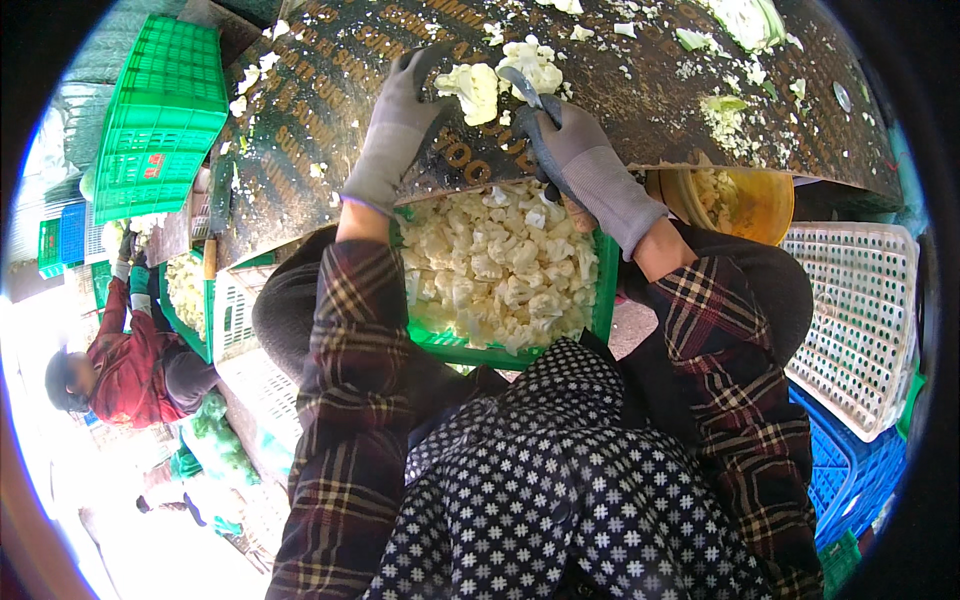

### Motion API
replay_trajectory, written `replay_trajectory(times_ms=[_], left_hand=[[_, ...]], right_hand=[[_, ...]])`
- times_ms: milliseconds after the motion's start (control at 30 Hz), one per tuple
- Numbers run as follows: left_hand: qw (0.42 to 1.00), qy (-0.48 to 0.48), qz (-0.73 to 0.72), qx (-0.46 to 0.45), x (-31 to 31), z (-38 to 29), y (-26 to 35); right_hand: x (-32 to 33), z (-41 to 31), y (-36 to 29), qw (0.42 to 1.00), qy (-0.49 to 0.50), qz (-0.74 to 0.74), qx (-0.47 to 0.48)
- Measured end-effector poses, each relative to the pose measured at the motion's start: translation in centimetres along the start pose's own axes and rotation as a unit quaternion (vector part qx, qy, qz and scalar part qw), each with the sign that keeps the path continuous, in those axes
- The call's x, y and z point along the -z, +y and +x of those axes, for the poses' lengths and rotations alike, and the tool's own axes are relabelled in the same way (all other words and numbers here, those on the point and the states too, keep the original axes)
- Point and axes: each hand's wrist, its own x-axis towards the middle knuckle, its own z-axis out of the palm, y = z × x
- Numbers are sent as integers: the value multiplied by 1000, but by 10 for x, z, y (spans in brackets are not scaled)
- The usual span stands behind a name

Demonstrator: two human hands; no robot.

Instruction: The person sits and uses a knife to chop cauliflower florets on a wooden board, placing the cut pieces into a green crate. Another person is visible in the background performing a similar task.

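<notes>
Over the near edge of a dark printed board [315, 135], my right hand [574, 142] in a grey work glove grips a knife [523, 86] whose curved blade reaches a cauliflower piece [532, 64]. Another piece of cauliflower [472, 91] lies just left of it. My left hand [409, 109], also gloved, is beside that second piece with thumb and fingers apart; whether the fingertips touch it I cannot tell. Below the board's edge, a green plastic crate [609, 300] between my knees holds many cauliflower florets [499, 262].
A yellow tub [772, 202] with scraps is under the board at right, near a white perforated crate [855, 322] and a blue crate [862, 465]. Green crates [161, 120] stand at upper left. A co-worker in red [135, 367] is at left. A cauliflower head [750, 22] lies at the far right.
</notes>
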Motion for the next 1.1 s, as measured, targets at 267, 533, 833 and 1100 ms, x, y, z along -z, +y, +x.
replay_trajectory(times_ms=[267, 533, 833, 1100], left_hand=[[978, -39, 54, 198, -8, -18, 6], [966, 39, -59, 250, -18, -53, 39], [956, 59, -60, 281, -16, -54, 48], [957, 57, -88, 272, -18, -57, 37]], right_hand=[[-23, -8, -1, 998, 15, 65, -22], [-48, -29, -6, 993, 92, -9, 70], [-52, -44, -9, 995, 93, -9, 31], [-63, -23, 2, 997, 52, 39, 46]])
